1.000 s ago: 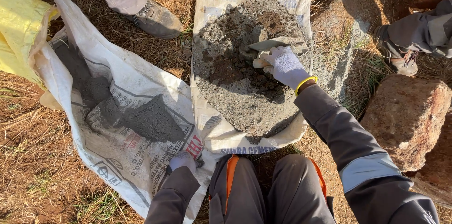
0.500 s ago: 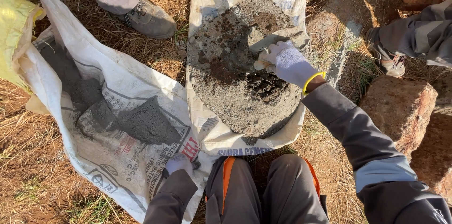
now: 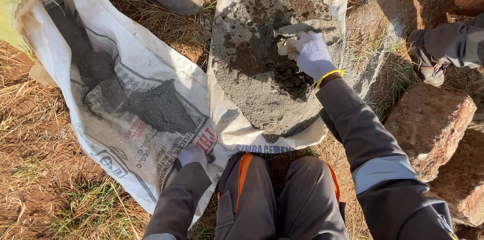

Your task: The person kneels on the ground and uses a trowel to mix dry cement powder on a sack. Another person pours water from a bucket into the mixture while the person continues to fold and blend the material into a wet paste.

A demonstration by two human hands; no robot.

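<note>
Grey mortar heap (image 3: pixel 262 83) lies on the sack (image 3: pixel 227 129); my right hand (image 3: pixel 310 53) grips a trowel (image 3: pixel 295 31) at its far side, my left hand (image 3: pixel 191 155) presses the other sack (image 3: pixel 131 134). I'd fold dry edges inward.

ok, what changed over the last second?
The right hand, holding a trowel, worked from the right side of the grey mix pile toward its upper middle, leaving a darker dug patch. The left hand stayed pressed on the spread white sack; the sack's own cement heap looks unchanged.
</note>
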